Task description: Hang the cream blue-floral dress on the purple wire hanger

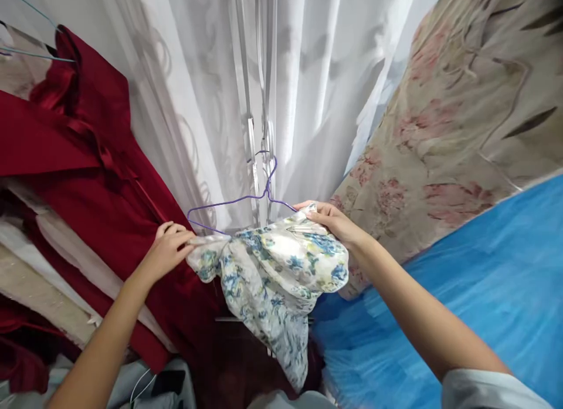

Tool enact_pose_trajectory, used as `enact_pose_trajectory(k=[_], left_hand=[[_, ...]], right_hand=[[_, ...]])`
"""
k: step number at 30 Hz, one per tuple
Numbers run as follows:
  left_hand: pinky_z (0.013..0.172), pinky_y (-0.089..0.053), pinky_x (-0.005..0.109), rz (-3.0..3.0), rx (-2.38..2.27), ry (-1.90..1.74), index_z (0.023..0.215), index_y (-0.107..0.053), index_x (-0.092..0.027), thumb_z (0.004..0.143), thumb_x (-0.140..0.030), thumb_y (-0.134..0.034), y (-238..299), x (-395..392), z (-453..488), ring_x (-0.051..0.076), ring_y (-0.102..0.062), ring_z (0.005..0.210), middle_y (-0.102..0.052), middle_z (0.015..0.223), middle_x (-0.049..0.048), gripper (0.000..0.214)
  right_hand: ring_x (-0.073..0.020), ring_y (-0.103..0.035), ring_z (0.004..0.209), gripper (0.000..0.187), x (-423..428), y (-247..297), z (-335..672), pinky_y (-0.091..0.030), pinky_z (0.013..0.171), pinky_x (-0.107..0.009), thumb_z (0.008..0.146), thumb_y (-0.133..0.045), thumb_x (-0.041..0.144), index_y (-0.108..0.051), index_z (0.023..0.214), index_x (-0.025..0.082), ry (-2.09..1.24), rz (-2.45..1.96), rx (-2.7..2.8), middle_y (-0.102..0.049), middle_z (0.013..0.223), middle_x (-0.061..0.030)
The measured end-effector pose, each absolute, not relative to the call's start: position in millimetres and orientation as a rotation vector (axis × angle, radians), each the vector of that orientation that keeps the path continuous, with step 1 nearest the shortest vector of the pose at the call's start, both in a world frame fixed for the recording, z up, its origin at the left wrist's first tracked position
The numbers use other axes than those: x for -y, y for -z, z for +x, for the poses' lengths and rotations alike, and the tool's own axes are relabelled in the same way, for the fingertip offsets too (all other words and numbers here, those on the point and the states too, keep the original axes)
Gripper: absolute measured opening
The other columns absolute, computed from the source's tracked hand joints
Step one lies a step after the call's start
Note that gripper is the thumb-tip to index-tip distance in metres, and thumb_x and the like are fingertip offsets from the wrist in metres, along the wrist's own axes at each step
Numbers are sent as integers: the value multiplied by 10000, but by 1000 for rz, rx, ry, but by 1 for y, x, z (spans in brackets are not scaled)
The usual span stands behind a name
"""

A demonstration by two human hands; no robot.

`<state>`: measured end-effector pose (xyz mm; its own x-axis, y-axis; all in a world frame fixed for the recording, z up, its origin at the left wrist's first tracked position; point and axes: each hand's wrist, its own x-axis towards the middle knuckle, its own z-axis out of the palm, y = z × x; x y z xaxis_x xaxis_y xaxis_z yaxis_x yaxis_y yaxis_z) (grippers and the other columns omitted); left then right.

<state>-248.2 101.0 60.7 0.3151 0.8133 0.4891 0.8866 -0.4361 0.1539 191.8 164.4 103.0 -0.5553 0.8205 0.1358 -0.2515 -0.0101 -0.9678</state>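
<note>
A white top with a blue and yellow-green floral print (pixel 272 268) hangs crumpled on a thin purple hanger (pixel 229 202). The hanger's left arm is bare, while its right arm runs in at the top's upper right corner. My left hand (pixel 172 249) pinches the top's left edge, just below the hanger's left end. At the upper right corner, my right hand (pixel 334 222) grips the cloth, thumb on top and fingers behind. The top sags between both hands, its lower end drooping to a point. Where the hanger's lower bar passes behind the cloth is hidden.
Upright metal poles (pixel 259 104) stand before a white curtain (pixel 316 74). Dark red garments (pixel 105 180) hang at left. A beige floral dress (pixel 396 162) and blue fabric (pixel 461 280) fill the right. A dark phone-like object (pixel 170 383) lies at lower left.
</note>
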Motion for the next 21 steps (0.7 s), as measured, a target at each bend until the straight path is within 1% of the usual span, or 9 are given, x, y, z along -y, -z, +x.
enact_pose_trajectory(k=[2,4,6,8,10,13,15,17,21], left_hand=[[1124,-183,546,-2337,1603,727,999,-686,-283,896,-335,-532,-74,-114,-262,252,-556,1074,-698,1036,39,192],[1085,-263,508,-2316,1608,770,1014,-647,-255,929,-339,-469,-89,-124,-261,251,-549,1087,-682,1065,50,215],[975,-388,401,-2358,1598,922,987,-612,-221,954,-348,-420,-104,-131,-250,226,-570,1012,-659,1026,55,232],[851,-437,308,-2378,1577,1123,955,-580,-204,971,-349,-394,-116,-135,-235,193,-583,917,-634,959,41,236],[790,-437,268,-2337,1558,1247,932,-564,-203,973,-339,-401,-123,-138,-223,174,-585,854,-612,892,19,216],[761,-430,263,-2314,1522,1176,914,-572,-199,971,-312,-402,-126,-146,-220,170,-587,804,-606,842,11,212],[782,-438,282,-2354,1474,1037,942,-589,-194,973,-289,-381,-122,-153,-226,188,-602,842,-635,894,33,231],[855,-446,313,-2377,1399,920,1009,-606,-189,971,-259,-367,-118,-158,-238,219,-618,960,-666,1010,67,252],[1023,-408,370,-2280,1237,888,1105,-612,-188,964,-215,-384,-114,-159,-257,250,-577,1188,-660,1189,102,269]], right_hand=[[-162,-689,640,295,-164,-106,190,-529,579,-224,789,-765,297,-711,1044,158,-1720,-634,1464,-745,768,-47],[-177,-703,643,249,-165,-106,188,-551,590,-244,778,-774,293,-717,980,158,-1747,-634,1433,-753,762,-55],[-180,-708,637,240,-167,-105,189,-563,604,-254,756,-788,284,-714,947,161,-1759,-644,1370,-760,767,-55],[-183,-714,648,244,-168,-101,194,-574,630,-261,738,-793,271,-710,939,162,-1772,-664,1293,-768,784,-57],[-191,-726,681,245,-168,-97,201,-585,670,-271,734,-785,251,-706,948,161,-1788,-686,1228,-776,816,-65],[-193,-733,691,244,-166,-95,208,-591,683,-273,737,-777,225,-708,959,153,-1807,-703,1204,-781,829,-75],[-190,-732,673,253,-162,-97,208,-591,658,-268,745,-778,229,-711,973,142,-1814,-692,1232,-780,817,-79],[-187,-730,660,266,-159,-102,204,-591,634,-264,762,-775,245,-711,998,139,-1798,-676,1255,-780,825,-84],[-180,-726,653,272,-152,-113,194,-591,619,-255,774,-771,252,-709,1020,153,-1723,-641,1237,-781,845,-83]])
